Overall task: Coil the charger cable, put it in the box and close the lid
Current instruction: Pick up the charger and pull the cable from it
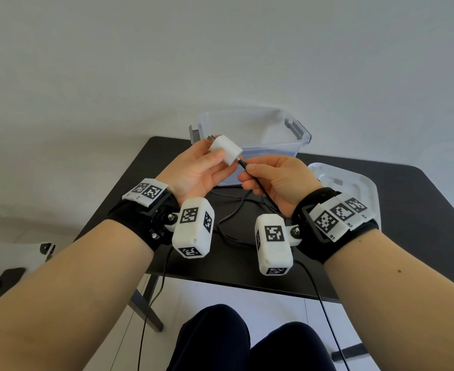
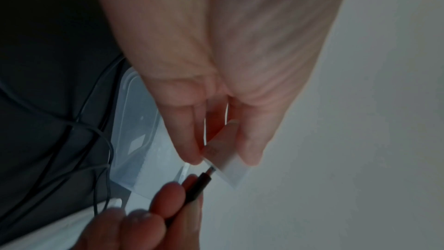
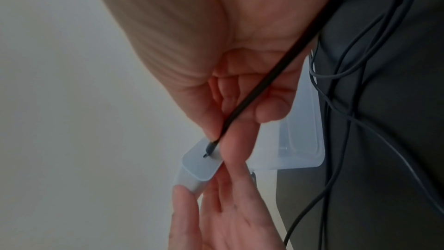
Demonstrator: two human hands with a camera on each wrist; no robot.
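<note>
My left hand (image 1: 207,170) holds a white charger block (image 1: 225,151) between thumb and fingers, raised above the table in front of the box. My right hand (image 1: 268,175) pinches the black cable (image 1: 258,184) just behind its plug, which sits at the block's port (image 2: 210,170). In the right wrist view the cable (image 3: 264,86) runs across my palm to the block (image 3: 200,164). The rest of the cable (image 1: 233,218) lies in loose loops on the black table. The clear plastic box (image 1: 250,137) stands open behind my hands. Its white lid (image 1: 354,188) lies flat to the right.
The black table (image 1: 421,215) is small, with its near edge just beyond my knees (image 1: 247,341). Thin black wires (image 1: 153,295) hang from the wrist cameras below that edge. A white and black object (image 1: 11,258) sits on the floor to the left.
</note>
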